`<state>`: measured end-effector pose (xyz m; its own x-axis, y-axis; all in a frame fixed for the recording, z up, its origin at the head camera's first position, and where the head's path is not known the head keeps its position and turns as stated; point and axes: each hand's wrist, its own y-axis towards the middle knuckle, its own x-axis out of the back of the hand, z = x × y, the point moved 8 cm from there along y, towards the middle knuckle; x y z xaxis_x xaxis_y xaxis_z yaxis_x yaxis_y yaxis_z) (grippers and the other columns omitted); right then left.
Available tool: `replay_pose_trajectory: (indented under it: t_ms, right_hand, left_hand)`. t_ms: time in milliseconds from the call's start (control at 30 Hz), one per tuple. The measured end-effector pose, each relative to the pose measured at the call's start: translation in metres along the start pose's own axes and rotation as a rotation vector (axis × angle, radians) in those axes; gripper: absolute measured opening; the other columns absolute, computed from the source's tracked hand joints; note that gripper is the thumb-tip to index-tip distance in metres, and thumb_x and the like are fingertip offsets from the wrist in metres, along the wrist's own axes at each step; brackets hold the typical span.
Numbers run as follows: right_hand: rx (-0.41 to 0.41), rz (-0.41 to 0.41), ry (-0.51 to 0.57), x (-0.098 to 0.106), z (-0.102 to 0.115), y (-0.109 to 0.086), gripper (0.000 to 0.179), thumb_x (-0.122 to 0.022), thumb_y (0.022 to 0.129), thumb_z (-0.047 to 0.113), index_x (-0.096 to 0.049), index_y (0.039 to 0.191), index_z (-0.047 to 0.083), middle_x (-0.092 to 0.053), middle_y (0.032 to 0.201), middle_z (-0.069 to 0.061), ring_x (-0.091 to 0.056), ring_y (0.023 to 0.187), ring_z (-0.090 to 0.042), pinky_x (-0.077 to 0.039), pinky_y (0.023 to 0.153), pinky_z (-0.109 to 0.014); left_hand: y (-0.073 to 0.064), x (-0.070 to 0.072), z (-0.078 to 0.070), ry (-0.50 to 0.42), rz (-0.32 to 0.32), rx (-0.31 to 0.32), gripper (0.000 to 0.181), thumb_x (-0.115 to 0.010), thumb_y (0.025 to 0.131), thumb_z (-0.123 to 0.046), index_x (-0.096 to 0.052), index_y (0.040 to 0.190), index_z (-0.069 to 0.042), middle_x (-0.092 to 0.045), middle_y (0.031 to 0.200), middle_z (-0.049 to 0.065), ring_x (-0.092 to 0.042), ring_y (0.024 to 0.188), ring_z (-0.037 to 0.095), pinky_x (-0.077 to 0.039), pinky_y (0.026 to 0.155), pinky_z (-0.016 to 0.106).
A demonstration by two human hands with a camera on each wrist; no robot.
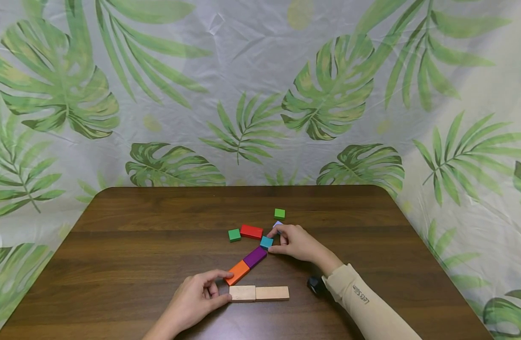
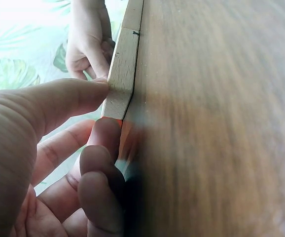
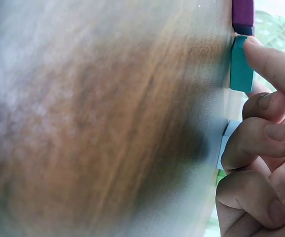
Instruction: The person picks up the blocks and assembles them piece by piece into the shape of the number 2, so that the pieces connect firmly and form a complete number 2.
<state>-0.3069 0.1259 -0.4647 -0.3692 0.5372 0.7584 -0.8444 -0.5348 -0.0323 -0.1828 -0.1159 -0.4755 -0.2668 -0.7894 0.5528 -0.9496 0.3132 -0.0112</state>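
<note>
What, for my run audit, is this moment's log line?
left hand: touches orange block, left wood block; right hand: pinches teal block; purple block: abuts orange block; red block: untouched

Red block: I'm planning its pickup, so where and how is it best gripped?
Probably mid-length, pinching its long sides from above: the red block lies flat, those sides clear, while the darker green block and teal block crowd its ends.

On the table (image 1: pixel 137 236), the front pair of blocks (image 1: pixel 259 293) is laid end to end; behind it, the slanted pair (image 1: pixel 246 265) is aligned toward the centre block (image 1: pixel 266 242). Left of that, the inner block (image 1: pixel 251 231) and leftmost block (image 1: pixel 234 235) are placed; behind, rightward, the rearmost block (image 1: pixel 279 214).
</note>
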Motion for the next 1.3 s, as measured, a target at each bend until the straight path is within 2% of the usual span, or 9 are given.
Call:
replay_pose_trajectory:
  t_ms: [933,1300]
  right_hand:
    - [-0.003,0.013,-0.010,0.002,0.002,-0.001,0.032,-0.084,0.096,0.031,-0.074,0.121,0.014,-0.050,0.067,0.006,-0.044,0.061,-0.004,-0.039,0.063,-0.023]
    - [-0.009,-0.021,-0.026,0.016,-0.003,0.000,0.033,-0.080,0.099,0.032,-0.072,0.123,0.012,-0.046,0.064,0.006,-0.040,0.057,-0.004,-0.035,0.058,-0.022]
  left_hand:
    - [0.000,0.000,0.001,-0.001,-0.004,0.001,0.039,-0.091,0.087,-0.031,-0.077,0.124,-0.027,-0.064,0.070,-0.012,-0.051,0.053,0.000,-0.040,0.051,0.021]
    - [0.000,0.001,0.002,0.017,-0.009,0.006,0.038,-0.090,0.087,-0.031,-0.078,0.123,-0.027,-0.064,0.069,-0.015,-0.052,0.053,-0.001,-0.041,0.052,0.021]
